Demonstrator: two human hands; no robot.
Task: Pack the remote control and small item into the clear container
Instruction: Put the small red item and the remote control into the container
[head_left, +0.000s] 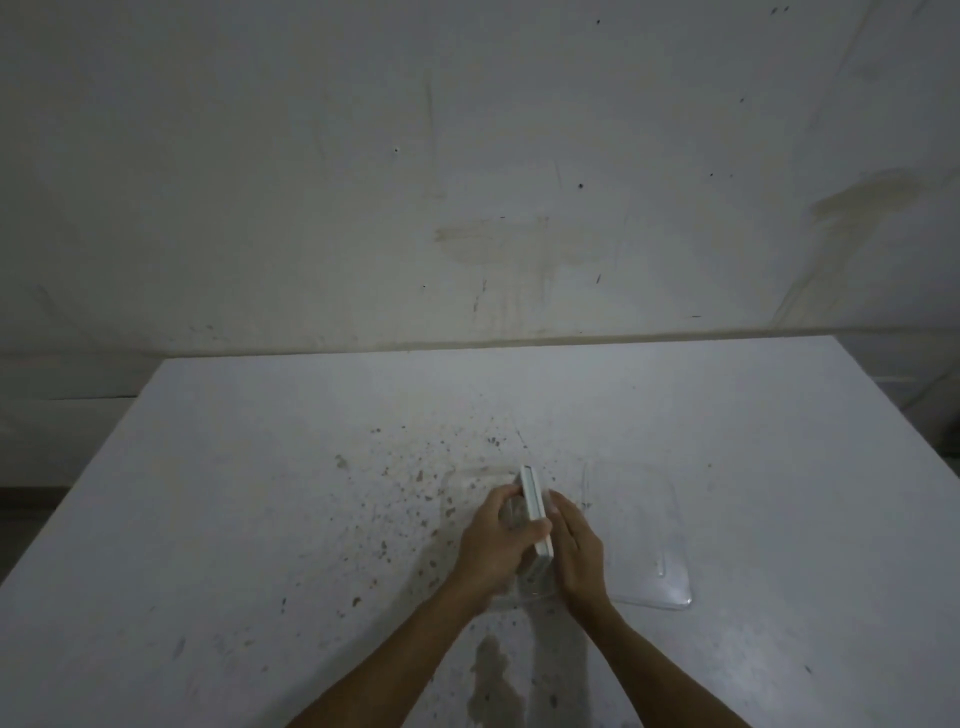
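Note:
A slim white remote control (535, 501) stands on its long edge above the clear container (457, 486), whose faint rim shows on the table just left of it. My left hand (498, 545) is closed around the remote's near end. My right hand (576, 545) presses flat against the remote's right side. A greyish small item (511, 512) seems to sit under my left fingers, but it is too blurred to tell for sure. The container's floor is mostly hidden by my hands.
A clear lid (641, 535) lies flat on the table to the right of my hands. The white table (260, 519) is speckled with brown stains and has a darker patch near its front. A stained white wall rises behind it.

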